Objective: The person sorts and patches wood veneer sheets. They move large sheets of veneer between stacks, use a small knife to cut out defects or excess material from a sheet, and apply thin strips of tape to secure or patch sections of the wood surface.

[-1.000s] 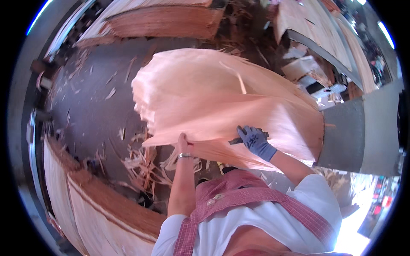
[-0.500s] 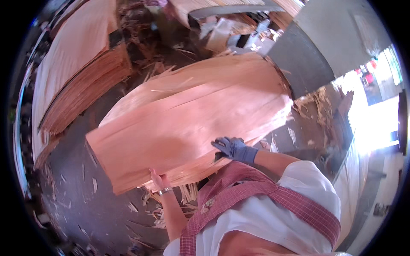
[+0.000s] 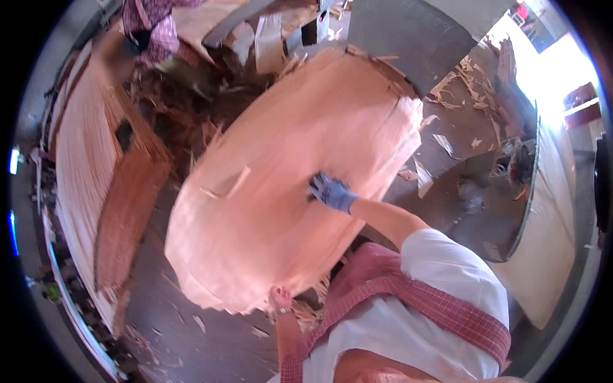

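Note:
A large, pale reddish sheet of wood veneer (image 3: pixel 255 223), with a jagged near edge, lies on top of a stack in front of me. My left hand (image 3: pixel 281 298) is bare, with a watch at the wrist. Its fingers are curled at the near edge of the sheet and look closed on it. My right hand (image 3: pixel 331 193), in a blue glove with dark parts, rests on the sheet's middle with its fingers stretched out. A loose strip of veneer (image 3: pixel 231 185) lies on the sheet to the left of that hand.
A tall veneer stack (image 3: pixel 131 217) stands at the left. Behind it, at the upper left, is another person in a patterned purple garment (image 3: pixel 163 38). A grey panel (image 3: pixel 408 45) stands beyond my stack. Wood scraps (image 3: pixel 469 83) litter the floor, and a pale curved sheet (image 3: pixel 543 255) is at the right.
The straight-edged sheet on top is no longer seen there; the jagged-edged one shows instead. My right hand has moved onto the sheet's middle. My view has shifted, and another person shows at upper left.

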A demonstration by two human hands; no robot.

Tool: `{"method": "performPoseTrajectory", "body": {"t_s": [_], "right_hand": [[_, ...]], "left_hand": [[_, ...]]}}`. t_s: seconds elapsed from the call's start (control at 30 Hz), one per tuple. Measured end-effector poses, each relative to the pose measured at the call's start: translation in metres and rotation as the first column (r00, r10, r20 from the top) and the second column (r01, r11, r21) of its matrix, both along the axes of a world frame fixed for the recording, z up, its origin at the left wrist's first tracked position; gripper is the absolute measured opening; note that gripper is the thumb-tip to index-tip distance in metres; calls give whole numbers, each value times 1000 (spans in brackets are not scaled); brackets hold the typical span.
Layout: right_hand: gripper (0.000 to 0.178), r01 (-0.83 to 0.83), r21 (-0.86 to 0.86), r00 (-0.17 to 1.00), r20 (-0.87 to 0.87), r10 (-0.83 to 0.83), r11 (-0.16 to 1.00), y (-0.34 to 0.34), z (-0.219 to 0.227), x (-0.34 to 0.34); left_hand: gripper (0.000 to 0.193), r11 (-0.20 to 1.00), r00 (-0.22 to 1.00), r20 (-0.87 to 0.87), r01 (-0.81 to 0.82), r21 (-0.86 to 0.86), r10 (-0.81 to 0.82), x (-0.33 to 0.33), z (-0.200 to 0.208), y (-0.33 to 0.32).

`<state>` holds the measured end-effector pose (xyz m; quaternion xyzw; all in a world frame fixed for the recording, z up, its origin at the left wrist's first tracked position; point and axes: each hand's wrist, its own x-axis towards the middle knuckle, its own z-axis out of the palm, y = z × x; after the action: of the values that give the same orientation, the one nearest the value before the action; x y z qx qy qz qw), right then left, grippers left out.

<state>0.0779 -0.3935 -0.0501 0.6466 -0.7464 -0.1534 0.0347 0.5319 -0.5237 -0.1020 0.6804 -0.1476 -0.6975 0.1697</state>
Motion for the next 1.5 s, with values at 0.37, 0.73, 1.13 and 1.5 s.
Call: {"method": "performPoseTrajectory", "body": {"t_s": [0.37, 0.73, 1.13, 1.5], "right_hand": [[24, 73, -340, 976, 217, 3, 938, 51, -47, 0], [18, 222, -334, 913, 401, -75, 916, 135, 35, 94], [33, 678, -528, 731, 554, -399, 511, 302, 163, 202], [28, 660, -750, 637, 531, -559, 38, 521, 234, 224]], "left_hand": [[34, 506, 650, 300, 744, -435, -698, -212, 64, -60], [66, -829, -307, 866, 525, -192, -395, -325, 86, -32], [95, -800, -824, -72, 563, -207, -562, -324, 91, 149], [69, -537, -714, -429, 699, -472, -553, -394, 192, 359]]}}
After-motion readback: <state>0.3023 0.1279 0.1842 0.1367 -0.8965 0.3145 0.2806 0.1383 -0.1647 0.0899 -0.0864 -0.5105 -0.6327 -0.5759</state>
